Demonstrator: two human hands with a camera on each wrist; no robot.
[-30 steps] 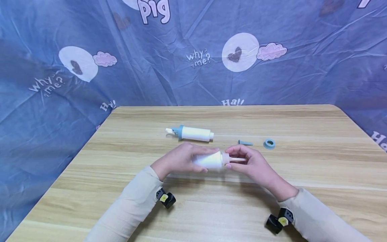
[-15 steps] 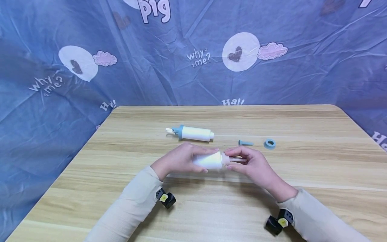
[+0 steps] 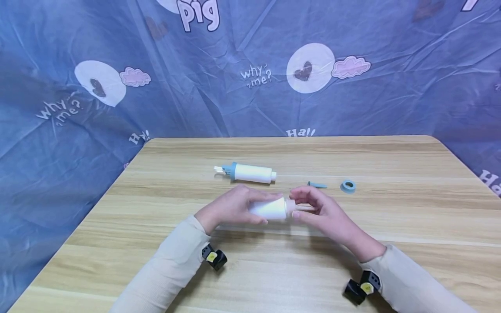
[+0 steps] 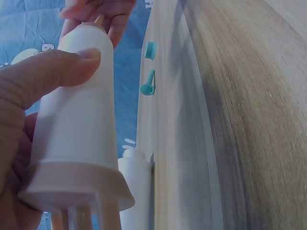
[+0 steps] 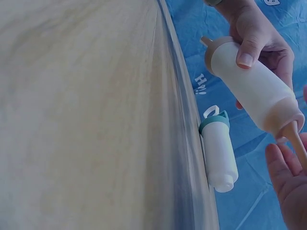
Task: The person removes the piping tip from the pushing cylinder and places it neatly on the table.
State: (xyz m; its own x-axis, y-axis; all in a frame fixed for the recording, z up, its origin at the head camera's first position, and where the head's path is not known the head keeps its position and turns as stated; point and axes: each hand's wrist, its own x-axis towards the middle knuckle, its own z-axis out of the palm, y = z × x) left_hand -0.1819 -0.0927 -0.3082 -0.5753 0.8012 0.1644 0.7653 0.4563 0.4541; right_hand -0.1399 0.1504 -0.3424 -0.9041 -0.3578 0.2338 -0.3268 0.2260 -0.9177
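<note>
Head view presents two hands at work above a light wooden table (image 3: pixel 274 282) with rounded corners. The left hand (image 3: pixel 238 205) is wrapped around a white cylindrical tube with smooth surface (image 3: pixel 270 209), its thumb pressing on the side of the tube. This tube is kept sideways over the table, and its pinkish-beige collar (image 3: pixel 291 207) is directed to the right hand (image 3: pixel 322 211). From the collar a thin beige nozzle (image 3: pixel 304 208) comes out between the thumb and fingers of the right hand. These are curved and spread apart around it — whether some fingertip touches the collar, I cannot tell. In the left wrist view, the other end of the tube carries a wide beige flange (image 4: pixel 76 184) with prongs

Behind the hands, a second white tube with blue collar (image 3: pixel 253 173) lies on its side. More to the right lie a small blue cone-shaped piece (image 3: pixel 317 185) and, near it, a blue ring (image 3: pixel 348 187). A blue cloth with white and pink prints (image 3: pixel 219 95) hangs behind the table — its surface is wrinkled
</note>
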